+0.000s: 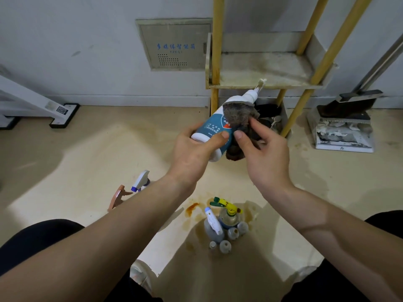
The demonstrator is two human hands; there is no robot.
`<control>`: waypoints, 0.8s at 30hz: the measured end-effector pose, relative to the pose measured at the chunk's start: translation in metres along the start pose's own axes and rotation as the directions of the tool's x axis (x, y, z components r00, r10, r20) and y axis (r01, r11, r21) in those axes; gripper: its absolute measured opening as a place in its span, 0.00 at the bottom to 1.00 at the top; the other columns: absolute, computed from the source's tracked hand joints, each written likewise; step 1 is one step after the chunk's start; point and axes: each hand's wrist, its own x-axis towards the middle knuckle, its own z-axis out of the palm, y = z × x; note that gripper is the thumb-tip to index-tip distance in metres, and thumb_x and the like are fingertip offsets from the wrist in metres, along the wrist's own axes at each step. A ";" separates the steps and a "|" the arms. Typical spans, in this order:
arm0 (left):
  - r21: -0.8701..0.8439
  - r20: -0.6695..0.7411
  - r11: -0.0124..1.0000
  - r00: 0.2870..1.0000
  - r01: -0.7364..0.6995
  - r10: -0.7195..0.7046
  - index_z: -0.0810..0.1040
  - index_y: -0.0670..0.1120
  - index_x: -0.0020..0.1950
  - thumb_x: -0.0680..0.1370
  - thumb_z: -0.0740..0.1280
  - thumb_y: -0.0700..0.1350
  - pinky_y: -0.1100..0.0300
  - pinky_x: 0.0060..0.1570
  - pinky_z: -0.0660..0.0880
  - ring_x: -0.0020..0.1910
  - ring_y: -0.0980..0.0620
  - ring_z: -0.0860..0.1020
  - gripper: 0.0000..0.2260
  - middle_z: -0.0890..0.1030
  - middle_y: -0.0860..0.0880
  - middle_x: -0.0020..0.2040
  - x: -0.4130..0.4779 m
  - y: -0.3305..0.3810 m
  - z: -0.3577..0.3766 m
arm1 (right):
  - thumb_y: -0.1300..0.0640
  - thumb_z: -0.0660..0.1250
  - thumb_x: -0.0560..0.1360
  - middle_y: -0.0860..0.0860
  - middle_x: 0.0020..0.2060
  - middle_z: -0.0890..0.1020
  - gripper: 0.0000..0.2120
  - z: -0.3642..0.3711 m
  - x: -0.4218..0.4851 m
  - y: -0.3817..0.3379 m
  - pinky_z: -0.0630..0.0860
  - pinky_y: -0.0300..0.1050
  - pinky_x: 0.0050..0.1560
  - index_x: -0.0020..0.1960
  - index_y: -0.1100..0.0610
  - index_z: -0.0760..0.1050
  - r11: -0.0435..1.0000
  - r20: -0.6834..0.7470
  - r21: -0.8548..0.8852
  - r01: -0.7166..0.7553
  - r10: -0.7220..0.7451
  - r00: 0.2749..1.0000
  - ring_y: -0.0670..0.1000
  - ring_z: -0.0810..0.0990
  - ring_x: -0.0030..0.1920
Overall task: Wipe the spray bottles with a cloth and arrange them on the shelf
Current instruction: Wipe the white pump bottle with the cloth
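Note:
My left hand (194, 149) grips the base of a white bottle with a teal label (214, 125), tilted with its nozzle up toward the shelf. My right hand (261, 149) presses a dark grey cloth (238, 118) over the bottle's upper side. The yellow-framed shelf (266, 83) stands just behind; its dirty lower tray carries nothing. On the floor near my knees stands a cluster of bottles: a yellow-and-green trigger sprayer (227, 212), a white-and-blue sprayer (212, 223) and several small bottles. Left of my forearm, a white-blue trigger head (140, 182) and a pink one (118, 196) show.
A dustpan with a broom (342, 127) stands right of the shelf. A white stand's foot (63, 115) lies at left by the wall. A metal wall box (174, 45) is behind. The floor has brown stains (192, 208) near the bottle cluster. My dark-trousered knees frame the bottom.

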 end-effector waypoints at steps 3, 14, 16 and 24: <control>0.049 0.014 0.998 0.999 -0.034 0.033 0.75 0.42 0.67 0.72 0.78 0.42 0.69 0.40 0.77 0.44 0.61 0.83 0.26 0.83 0.49 0.53 -0.003 -0.002 0.002 | 0.64 0.70 0.78 0.38 0.50 0.83 0.18 -0.002 0.004 -0.004 0.79 0.37 0.55 0.64 0.49 0.78 0.992 -0.013 0.123 -0.038 0.040 0.999 0.39 0.82 0.56; 0.192 0.108 0.970 0.986 -0.146 0.127 0.75 0.48 0.69 0.70 0.80 0.45 0.61 0.52 0.81 0.51 0.58 0.82 0.29 0.81 0.52 0.58 0.001 0.002 -0.005 | 0.61 0.64 0.81 0.45 0.55 0.84 0.13 -0.007 0.010 -0.005 0.80 0.43 0.56 0.62 0.48 0.78 0.997 0.111 0.032 0.074 -0.077 0.991 0.43 0.82 0.58; 0.168 0.099 0.976 0.988 -0.137 0.122 0.74 0.49 0.69 0.71 0.80 0.45 0.59 0.52 0.81 0.51 0.57 0.83 0.28 0.80 0.53 0.58 0.003 0.005 -0.007 | 0.59 0.62 0.83 0.48 0.51 0.86 0.09 -0.006 0.009 0.001 0.82 0.49 0.52 0.58 0.52 0.80 1.000 0.140 -0.023 -0.009 0.012 0.990 0.45 0.83 0.53; 0.115 0.049 0.984 0.990 -0.136 0.131 0.71 0.48 0.71 0.72 0.78 0.46 0.58 0.53 0.80 0.54 0.54 0.83 0.30 0.79 0.52 0.61 0.007 0.014 -0.014 | 0.56 0.64 0.81 0.46 0.48 0.85 0.09 0.003 -0.009 0.005 0.81 0.57 0.52 0.59 0.50 0.79 0.995 0.201 -0.080 0.062 -0.045 0.979 0.46 0.83 0.50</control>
